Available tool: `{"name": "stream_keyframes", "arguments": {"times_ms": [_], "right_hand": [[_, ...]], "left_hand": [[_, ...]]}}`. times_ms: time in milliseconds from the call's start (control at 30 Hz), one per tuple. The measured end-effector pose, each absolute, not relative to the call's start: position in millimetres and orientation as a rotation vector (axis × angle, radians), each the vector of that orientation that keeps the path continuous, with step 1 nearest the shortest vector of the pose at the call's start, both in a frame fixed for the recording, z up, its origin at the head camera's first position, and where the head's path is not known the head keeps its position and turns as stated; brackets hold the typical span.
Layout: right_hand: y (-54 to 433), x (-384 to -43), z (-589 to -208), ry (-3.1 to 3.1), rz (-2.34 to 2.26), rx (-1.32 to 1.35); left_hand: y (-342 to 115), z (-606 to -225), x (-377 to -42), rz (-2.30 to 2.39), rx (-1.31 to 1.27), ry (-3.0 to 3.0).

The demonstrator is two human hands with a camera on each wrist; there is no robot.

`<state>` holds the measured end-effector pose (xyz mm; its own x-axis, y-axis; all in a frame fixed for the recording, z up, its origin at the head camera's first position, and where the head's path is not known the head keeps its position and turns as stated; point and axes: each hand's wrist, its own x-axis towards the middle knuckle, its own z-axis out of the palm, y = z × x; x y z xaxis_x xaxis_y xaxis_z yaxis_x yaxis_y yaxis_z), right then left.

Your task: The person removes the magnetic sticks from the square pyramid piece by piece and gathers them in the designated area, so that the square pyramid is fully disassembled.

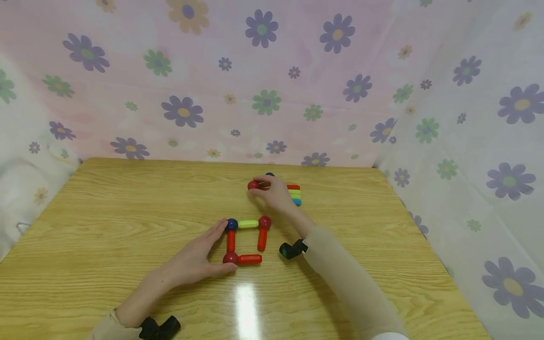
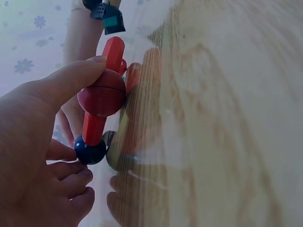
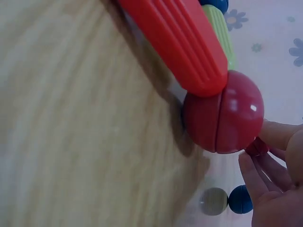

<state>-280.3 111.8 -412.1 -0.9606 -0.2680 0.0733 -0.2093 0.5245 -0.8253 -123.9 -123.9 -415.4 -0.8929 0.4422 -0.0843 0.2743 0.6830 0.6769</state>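
Observation:
A toy frame of balls and magnetic rods lies on the wooden table. Its corners are a blue ball [image 1: 232,225], a near red ball [image 1: 231,259] and a far red ball [image 1: 265,222], joined by a yellow-green rod [image 1: 248,224] and a red rod [image 1: 231,242]. Two more red rods stick out with free ends apart. My left hand [image 1: 187,259] holds the frame's left side, thumb at the near red ball and fingers at the blue one. Beyond the frame, my right hand [image 1: 276,193] pinches a loose red ball [image 1: 252,185] between thumb and fingertips.
Behind my right hand a row of coloured rods [image 1: 294,193], red, yellow-green and blue, lies partly hidden. Another blue ball [image 1: 269,174] shows just past that hand. Flowered cloth [image 1: 263,104] hangs along the table's back edge and right side.

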Motion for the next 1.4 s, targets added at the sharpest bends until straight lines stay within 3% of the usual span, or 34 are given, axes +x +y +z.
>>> {"name": "stream_keyframes", "arguments": {"times_ms": [1400], "right_hand": [[96.8,-305.3,-420.3,2.775,-1.287,-0.409]], "left_hand": [[-123.4,-417.1,-123.6,0.998,0.569,2.659]]}}
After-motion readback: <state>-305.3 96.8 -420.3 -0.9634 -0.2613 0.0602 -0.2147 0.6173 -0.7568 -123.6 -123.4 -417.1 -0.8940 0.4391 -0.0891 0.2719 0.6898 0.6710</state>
